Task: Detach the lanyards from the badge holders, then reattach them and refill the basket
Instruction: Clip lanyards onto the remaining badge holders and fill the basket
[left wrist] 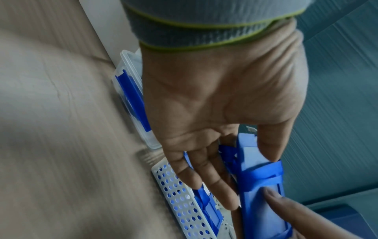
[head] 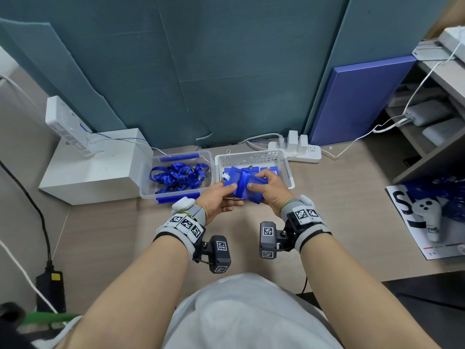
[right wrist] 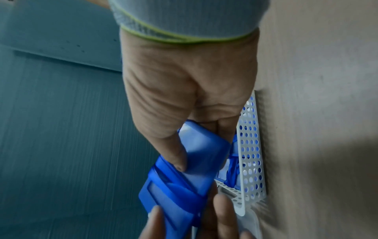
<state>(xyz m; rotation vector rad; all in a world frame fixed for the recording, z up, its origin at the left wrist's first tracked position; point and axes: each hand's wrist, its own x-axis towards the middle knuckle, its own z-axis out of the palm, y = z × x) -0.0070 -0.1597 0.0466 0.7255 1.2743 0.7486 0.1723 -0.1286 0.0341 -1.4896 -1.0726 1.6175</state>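
Fingers (left wrist: 267,145) of both hands pinch holder (head: 247,188) ends; light, slick plastic, lanyard (left wrist: 263,173) soft — grip edges.

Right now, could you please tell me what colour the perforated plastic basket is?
White; the perforated plastic basket shows best in the head view.

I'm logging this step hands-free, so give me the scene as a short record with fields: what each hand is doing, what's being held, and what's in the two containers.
left hand: pinches one end of the badge holder
right hand: grips the other end, thumb on its face
lanyard: blue strap wrapped around the held holder
white basket: perforated, more blue badge holders inside
clear bin: left of the basket, holds loose blue lanyards
position: holder held above the basket's near edge
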